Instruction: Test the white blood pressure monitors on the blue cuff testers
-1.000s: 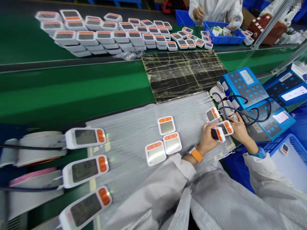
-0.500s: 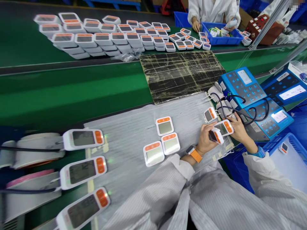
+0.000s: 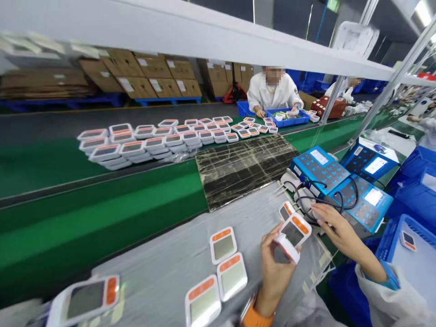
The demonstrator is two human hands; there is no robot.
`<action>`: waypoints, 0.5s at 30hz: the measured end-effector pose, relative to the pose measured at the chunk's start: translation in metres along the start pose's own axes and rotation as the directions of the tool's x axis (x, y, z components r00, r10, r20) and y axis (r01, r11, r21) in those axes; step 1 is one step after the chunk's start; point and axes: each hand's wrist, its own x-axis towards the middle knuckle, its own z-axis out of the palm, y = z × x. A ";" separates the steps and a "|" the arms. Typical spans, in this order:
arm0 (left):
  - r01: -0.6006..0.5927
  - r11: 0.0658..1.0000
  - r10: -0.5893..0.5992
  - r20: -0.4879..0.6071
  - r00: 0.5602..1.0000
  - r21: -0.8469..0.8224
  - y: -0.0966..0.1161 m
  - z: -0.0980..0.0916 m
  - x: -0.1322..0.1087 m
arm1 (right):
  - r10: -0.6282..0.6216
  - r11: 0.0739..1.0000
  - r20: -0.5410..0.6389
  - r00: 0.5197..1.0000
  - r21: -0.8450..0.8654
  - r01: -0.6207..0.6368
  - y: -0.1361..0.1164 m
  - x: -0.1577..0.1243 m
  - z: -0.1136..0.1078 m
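My left hand (image 3: 277,263) is closed on a white blood pressure monitor (image 3: 289,249) with orange trim, tilted so its screen is mostly turned away. A second blood pressure monitor (image 3: 295,230), screen up, is against that hand's fingertips; whether they grip it too is unclear. Just beyond lies a smaller-looking monitor (image 3: 286,210), partly covered. My right hand (image 3: 335,225) has its fingers stretched out and holds nothing visible. Its fingertips are by a white cuff-like piece (image 3: 308,200) and dark tubes (image 3: 303,185). Three more monitors (image 3: 232,275) lie left of my left hand on the grey-covered bench.
Blue tester boxes (image 3: 361,200) with lit screens stand at right. A blue crate (image 3: 405,272) with one monitor is at lower right. Stacked monitors (image 3: 136,152) line the far belt, where a co-worker (image 3: 272,93) sits behind a blue bin (image 3: 289,121). Another monitor (image 3: 85,299) lies at lower left.
My view has tipped upward, bringing in the shelf beam and boxes. My right hand has come off the screen-up monitor and its fingers have straightened. My left hand still holds the tilted monitor.
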 end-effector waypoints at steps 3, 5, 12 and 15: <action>-0.103 0.988 0.097 0.056 0.994 0.111 0.015 -0.020 0.017 | -0.004 0.956 0.119 0.993 0.292 -0.031 -0.046 0.011 -0.003; -0.176 0.956 0.154 0.110 0.982 0.234 0.018 -0.033 0.029 | -0.007 0.957 0.175 0.985 0.287 -0.044 -0.069 0.028 0.007; -0.163 0.862 0.122 0.115 0.986 0.480 0.015 -0.079 0.054 | 0.069 0.813 0.374 0.925 0.516 -0.270 -0.082 0.105 0.070; -0.086 0.885 0.083 0.026 0.996 0.458 0.021 -0.104 0.074 | 0.106 0.631 0.417 0.903 0.673 -0.385 -0.085 0.131 0.086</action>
